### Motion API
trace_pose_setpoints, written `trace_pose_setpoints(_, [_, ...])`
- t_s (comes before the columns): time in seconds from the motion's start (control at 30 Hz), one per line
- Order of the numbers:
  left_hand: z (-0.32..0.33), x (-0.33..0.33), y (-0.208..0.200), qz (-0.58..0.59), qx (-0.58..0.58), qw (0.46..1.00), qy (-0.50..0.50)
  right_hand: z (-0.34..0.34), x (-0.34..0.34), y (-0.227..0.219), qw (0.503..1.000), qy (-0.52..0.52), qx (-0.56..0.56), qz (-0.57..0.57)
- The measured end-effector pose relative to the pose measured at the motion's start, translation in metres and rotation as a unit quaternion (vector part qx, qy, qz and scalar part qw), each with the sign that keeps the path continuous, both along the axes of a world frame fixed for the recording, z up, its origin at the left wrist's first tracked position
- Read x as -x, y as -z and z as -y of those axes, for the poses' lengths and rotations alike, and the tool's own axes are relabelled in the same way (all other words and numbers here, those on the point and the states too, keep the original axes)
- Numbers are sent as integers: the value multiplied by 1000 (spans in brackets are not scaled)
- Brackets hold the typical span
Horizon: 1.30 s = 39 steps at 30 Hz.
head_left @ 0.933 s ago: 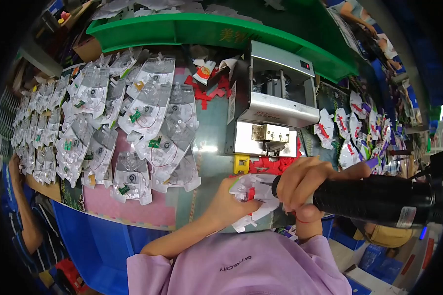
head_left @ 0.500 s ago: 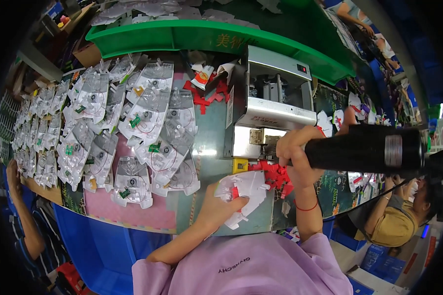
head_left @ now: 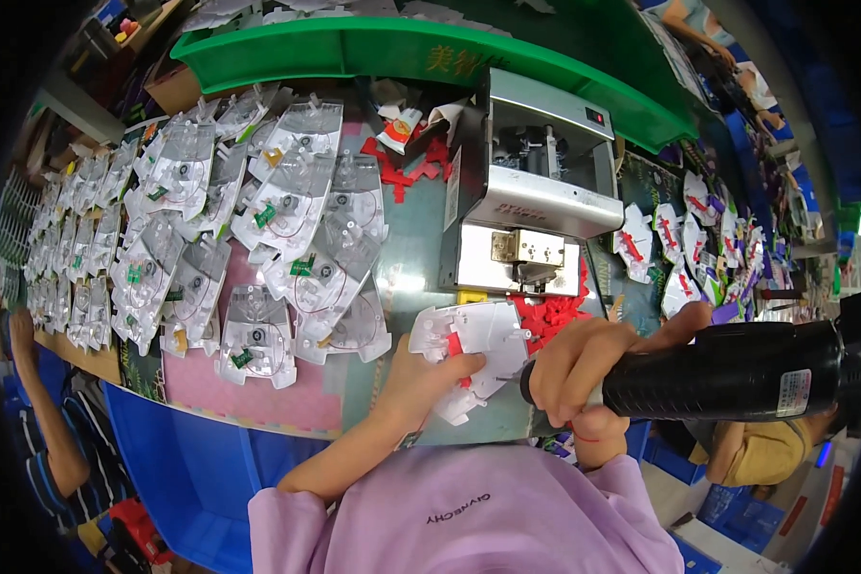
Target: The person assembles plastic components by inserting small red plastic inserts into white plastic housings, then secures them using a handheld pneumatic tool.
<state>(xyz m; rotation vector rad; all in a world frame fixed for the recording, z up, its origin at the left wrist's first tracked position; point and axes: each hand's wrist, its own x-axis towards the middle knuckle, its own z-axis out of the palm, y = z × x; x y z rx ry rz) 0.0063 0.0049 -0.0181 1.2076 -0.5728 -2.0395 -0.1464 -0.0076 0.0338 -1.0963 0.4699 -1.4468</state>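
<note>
My left hand (head_left: 416, 385) grips a white plastic housing part (head_left: 493, 330) over the front of the table, thumb on top beside a red plastic piece (head_left: 454, 344) set in it. My right hand (head_left: 584, 368) is wrapped round the front of a black electric screwdriver (head_left: 727, 378), which lies nearly level. Its thin bit points left at the housing's right edge; whether it touches cannot be made out. Just beyond the hands stands a metal screw feeder (head_left: 550, 206) with a small brass-coloured block at its front. Loose red plastic pieces (head_left: 550, 316) lie between the feeder and my right hand.
Clear-and-white assemblies (head_left: 297, 206) with green circuit boards cover the table's left side. A green tray (head_left: 354, 53) runs along the back. White parts with red inserts (head_left: 633, 244) lie at right. A blue bin (head_left: 182, 459) sits below the front left edge. Other people work on both sides.
My right hand has brought the screwdriver from the feeder's front down and toward me, to the housing's right side. My left hand still holds the housing in nearly the same place.
</note>
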Motion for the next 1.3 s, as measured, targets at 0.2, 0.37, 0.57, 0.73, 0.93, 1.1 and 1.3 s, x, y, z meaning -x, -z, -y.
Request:
trace_pose_setpoints(0.2, [3, 2, -10, -28, 6, 1000, 5, -7, -7, -7, 994, -60, 28, 92])
trace_pose_setpoints(0.37, [6, 3, -17, -27, -6, 999, 16, 2, 5, -17, 984, -149, 89, -32])
trace_pose_setpoints(0.57, [9, 5, -24, -42, 1, 998, 46, -1, 4, -15, 976, -158, 144, -27])
trace_pose_setpoints(0.73, [7, 5, -23, 23, 60, 998, 25, -6, -7, -4, 982, -72, 159, 72])
trace_pose_setpoints(0.93, [0, 4, -9, 34, 79, 993, 85, -7, 15, 5, 986, -127, 85, 73])
trace_pose_setpoints(1.1, [4, 0, -16, 29, 76, 995, 59, -39, 35, 6, 989, 127, 78, 1])
trace_pose_setpoints(1.3, [8, 1, -32, -86, 134, 984, 76, -47, 68, 24, 937, 283, -203, 1])
